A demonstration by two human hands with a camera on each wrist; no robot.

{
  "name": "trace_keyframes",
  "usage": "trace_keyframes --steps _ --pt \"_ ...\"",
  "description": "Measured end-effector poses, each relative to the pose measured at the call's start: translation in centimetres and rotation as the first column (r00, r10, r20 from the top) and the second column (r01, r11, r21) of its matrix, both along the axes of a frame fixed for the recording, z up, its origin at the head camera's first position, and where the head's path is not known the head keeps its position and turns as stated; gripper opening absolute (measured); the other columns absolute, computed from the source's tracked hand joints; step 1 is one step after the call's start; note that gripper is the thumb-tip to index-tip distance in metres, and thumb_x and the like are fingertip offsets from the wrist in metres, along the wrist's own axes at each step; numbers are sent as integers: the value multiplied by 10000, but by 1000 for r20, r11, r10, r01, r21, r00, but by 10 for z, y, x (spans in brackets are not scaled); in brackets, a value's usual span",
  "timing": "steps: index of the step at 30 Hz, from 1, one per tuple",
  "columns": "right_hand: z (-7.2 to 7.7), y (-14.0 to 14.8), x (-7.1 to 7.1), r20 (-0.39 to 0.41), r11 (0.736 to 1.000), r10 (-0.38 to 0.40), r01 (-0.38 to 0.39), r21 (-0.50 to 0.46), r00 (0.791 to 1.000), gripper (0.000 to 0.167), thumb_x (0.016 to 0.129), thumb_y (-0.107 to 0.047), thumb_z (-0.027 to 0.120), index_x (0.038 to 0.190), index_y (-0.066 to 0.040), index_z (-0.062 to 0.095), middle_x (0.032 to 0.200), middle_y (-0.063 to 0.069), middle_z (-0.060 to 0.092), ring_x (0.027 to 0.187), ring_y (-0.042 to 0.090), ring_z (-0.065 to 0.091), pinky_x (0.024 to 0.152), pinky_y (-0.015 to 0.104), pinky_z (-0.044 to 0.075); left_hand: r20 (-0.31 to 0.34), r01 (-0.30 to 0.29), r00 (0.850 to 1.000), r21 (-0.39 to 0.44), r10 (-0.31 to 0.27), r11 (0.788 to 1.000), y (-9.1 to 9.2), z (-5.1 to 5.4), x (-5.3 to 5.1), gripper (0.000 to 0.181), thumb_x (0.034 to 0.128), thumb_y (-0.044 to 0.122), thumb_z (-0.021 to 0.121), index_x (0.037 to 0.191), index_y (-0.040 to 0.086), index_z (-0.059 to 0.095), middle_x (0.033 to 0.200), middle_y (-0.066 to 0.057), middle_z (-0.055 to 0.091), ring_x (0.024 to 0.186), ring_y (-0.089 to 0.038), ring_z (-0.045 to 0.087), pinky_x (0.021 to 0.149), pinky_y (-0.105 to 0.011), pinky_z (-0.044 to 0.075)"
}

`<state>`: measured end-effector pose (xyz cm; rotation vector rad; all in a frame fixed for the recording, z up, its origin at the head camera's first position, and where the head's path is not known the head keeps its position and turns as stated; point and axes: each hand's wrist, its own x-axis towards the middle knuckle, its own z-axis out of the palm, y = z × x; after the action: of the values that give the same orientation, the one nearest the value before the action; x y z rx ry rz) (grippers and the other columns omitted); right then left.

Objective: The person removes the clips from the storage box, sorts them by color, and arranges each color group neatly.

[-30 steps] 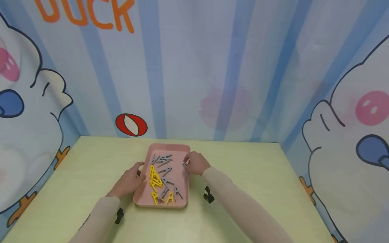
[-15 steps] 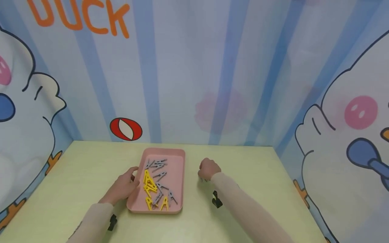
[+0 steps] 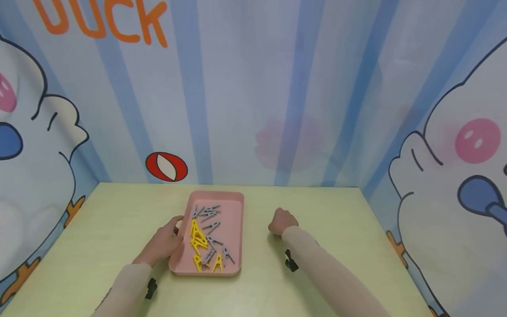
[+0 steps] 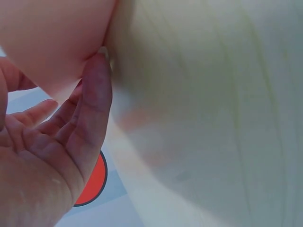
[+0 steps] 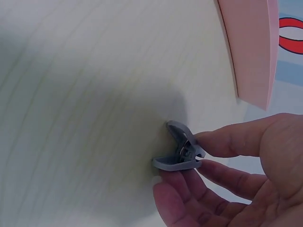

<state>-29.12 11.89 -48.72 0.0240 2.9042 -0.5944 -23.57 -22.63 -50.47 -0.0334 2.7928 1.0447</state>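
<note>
A shallow pink tray (image 3: 231, 211) lies on the pale table, with several grey clothespins (image 3: 211, 226) and several yellow clothespins (image 3: 196, 233) scattered in it. My left hand (image 3: 161, 241) grips the tray's left side; in the left wrist view, the fingers (image 4: 97, 90) press against the tray's outer wall (image 4: 57, 38). Off to the right of the tray, my right hand (image 3: 282, 221) is low over the table. Its thumb and fingers pinch a single grey clothespin (image 5: 180, 151), seen in the right wrist view with its handles spread; the head view hides it behind the hand.
The light yellow-green table (image 3: 328, 220) extends on both sides of the tray. A striped blue backdrop (image 3: 245, 110) rises at its back edge, with cartoon ducks printed left and right. Small black pieces (image 3: 291, 260) hang at the wrists.
My right hand has moved from the tray's right rim to the right over the table, carrying a grey clothespin. My left hand stays at the tray's left side. The head view has shifted slightly.
</note>
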Motion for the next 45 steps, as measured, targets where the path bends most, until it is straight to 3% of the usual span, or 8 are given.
trace_keyframes --steps 11,18,24,27,31,34,40,45 --pt "6 -1 2 30 1000 12 -12 -13 999 315 831 -39 592 586 -129 415 512 -5 396 452 144 382 418 279 304 19 -18 1000 21 17 1000 -2 2 3 630 954 111 524 1531 54 280 1071 -149 571 800 -227 557 644 -342 476" --pt "7 1 1 43 1000 10 -10 -18 999 191 855 -94 606 672 -69 558 565 27 489 483 163 414 446 298 338 11 -11 1000 33 11 999 -4 -3 3 634 957 120 527 1536 63 275 1079 -141 577 794 -221 564 659 -342 484" --pt "15 0 -1 19 997 12 -10 -77 1000 344 854 -92 582 586 -134 371 527 -28 284 453 110 234 426 263 216 22 -7 1000 68 6 998 -7 -6 2 642 967 122 534 1546 83 261 1102 -143 575 821 -225 572 688 -350 494" --pt "21 -4 -1 -7 991 21 -22 -134 1000 187 849 -90 568 678 -31 525 610 17 404 456 117 266 462 273 260 22 -5 1000 81 3 997 -7 -6 3 640 970 123 535 1547 86 258 1101 -142 571 820 -224 568 684 -344 489" --pt "28 -15 4 -34 971 38 -45 -236 999 331 887 -120 592 1139 88 639 1030 175 657 537 167 501 568 318 463 20 -3 1000 87 1 996 -6 -5 5 637 971 119 534 1546 87 261 1101 -150 570 813 -225 566 670 -338 486" --pt "31 -28 8 -54 949 67 -80 -304 996 369 900 -128 624 1204 80 619 1211 240 628 619 207 619 622 343 542 17 6 1000 93 -7 996 -5 -3 6 634 970 118 533 1545 88 267 1112 -156 572 812 -220 575 666 -333 493" --pt "34 -61 16 -78 916 176 -192 -352 981 289 899 -107 667 1134 61 647 989 163 666 691 189 632 600 325 546 25 26 999 94 -28 995 -5 -3 4 631 978 132 534 1546 79 263 1137 -171 572 818 -216 586 663 -336 506" --pt "29 -85 16 -6 873 274 -251 -419 962 277 906 -144 709 1134 10 672 932 63 637 765 178 626 638 319 557 54 11 998 91 -16 996 -5 -3 3 629 1000 194 546 1551 98 260 1191 -184 554 860 -232 582 689 -349 513"
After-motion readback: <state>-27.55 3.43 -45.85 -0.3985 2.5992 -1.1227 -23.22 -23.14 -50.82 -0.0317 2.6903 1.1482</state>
